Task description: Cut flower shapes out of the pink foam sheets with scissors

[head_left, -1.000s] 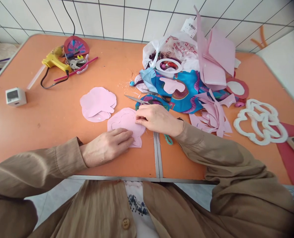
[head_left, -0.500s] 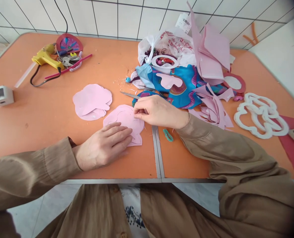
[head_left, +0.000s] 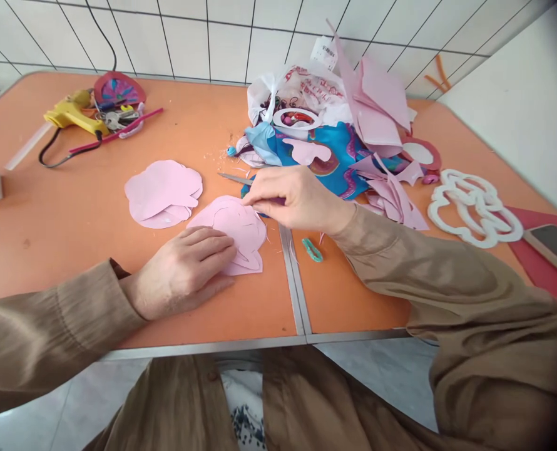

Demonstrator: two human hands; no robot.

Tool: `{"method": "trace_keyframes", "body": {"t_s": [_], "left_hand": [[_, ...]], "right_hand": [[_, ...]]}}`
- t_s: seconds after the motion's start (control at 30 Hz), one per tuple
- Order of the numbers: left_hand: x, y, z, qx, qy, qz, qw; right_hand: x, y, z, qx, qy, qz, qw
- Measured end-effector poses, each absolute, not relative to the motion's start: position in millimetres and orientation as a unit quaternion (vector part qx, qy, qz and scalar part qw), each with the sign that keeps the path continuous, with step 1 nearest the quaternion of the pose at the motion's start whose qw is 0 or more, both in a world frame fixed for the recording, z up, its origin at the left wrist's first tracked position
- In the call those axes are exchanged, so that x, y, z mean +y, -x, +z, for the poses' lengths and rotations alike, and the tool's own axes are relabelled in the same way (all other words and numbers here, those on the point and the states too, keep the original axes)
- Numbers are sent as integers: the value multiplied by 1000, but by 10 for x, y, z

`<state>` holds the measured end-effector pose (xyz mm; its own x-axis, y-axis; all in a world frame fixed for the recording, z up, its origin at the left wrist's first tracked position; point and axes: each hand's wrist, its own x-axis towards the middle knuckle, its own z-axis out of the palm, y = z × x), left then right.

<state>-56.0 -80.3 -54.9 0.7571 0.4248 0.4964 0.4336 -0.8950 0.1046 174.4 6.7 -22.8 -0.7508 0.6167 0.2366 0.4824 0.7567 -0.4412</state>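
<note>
The pink sheet (head_left: 245,227) lies mid-frame on the tabletop (head_left: 255,307). The left hand (head_left: 184,272) spreads flat over its lower left; the right hand's (head_left: 297,199) grip is narrow at its upper edge, perhaps touching; contents unclear.

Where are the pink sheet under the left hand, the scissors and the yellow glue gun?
Pink sheet (head_left: 243,227): head view, on its uncovered middle.
Scissors (head_left: 235,179): head view, on the visible blade.
Yellow glue gun (head_left: 68,114): head view, on its body.
</note>
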Motion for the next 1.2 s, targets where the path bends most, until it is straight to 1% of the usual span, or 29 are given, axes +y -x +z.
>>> {"method": "trace_keyframes", "body": {"t_s": [0.07,0.17,0.27,0.7,0.93,1.2], "left_hand": [[-806,555,-548,-229,938,-260,12],[-809,552,-545,-232,939,-254,12],[-809,554,-544,-229,941,-247,9],[-805,556,-547,-229,943,-241,8],[-807,553,-550,-228,944,-239,7],[-801,549,-550,-224,945,-236,8]], "right_hand": [[-12,-1831,-287,-933,261,165,187],[-157,-1983,-431,-948,207,124,209],[-262,-2090,-555,-956,180,90,215],[-246,-2106,-620,-956,180,81,218],[-221,-2126,-686,-952,140,60,266],[-226,-2131,-677,-952,138,60,265]]}}
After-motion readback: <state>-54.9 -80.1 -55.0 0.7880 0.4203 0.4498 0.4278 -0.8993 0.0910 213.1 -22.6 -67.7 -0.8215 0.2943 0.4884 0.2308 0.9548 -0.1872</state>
